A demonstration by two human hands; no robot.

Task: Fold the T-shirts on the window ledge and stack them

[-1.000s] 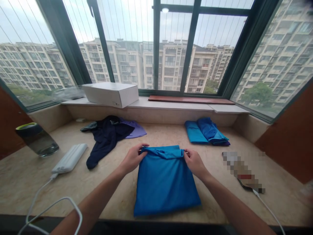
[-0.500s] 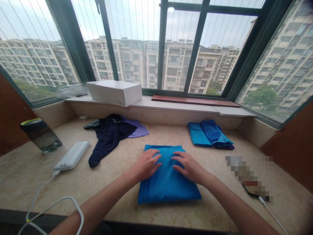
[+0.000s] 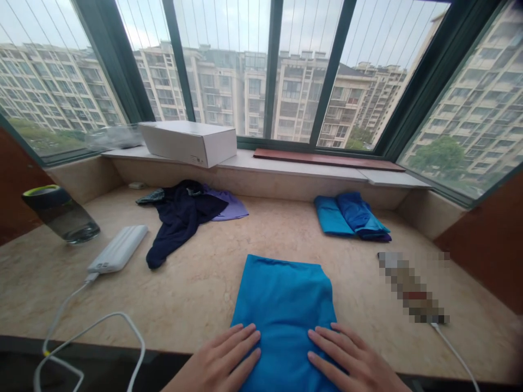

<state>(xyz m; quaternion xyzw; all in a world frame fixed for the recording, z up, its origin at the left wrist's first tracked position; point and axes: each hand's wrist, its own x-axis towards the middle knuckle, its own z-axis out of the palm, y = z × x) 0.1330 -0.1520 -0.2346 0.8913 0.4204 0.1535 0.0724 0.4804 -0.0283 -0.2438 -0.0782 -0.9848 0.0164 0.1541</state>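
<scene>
A bright blue cloth (image 3: 286, 294), folded into a flat rectangle, lies at the front middle of the stone counter, its near end cut off by the bottom of the view. My left hand (image 3: 223, 359) rests on its left edge with the fingers stretched out. On the right side of the same cloth, my right hand (image 3: 353, 356) lies flat, fingers spread. Neither hand grips anything. Farther back on the right is a stack of folded blue cloths (image 3: 347, 215). A crumpled dark navy garment (image 3: 183, 212) lies back left, over a purple cloth (image 3: 232, 207).
On the left stand a water bottle (image 3: 61, 215) and a white power bank (image 3: 118, 250) with a looping white cable (image 3: 118, 316). A blurred-out device (image 3: 412, 288) with a cable lies right. A white box (image 3: 188, 142) and a reddish board (image 3: 327, 160) rest on the windowsill.
Both hands have moved back toward me, from the far part of the blue cloth to its near part. The cloth appears nearer and longer, and the view has tilted down slightly.
</scene>
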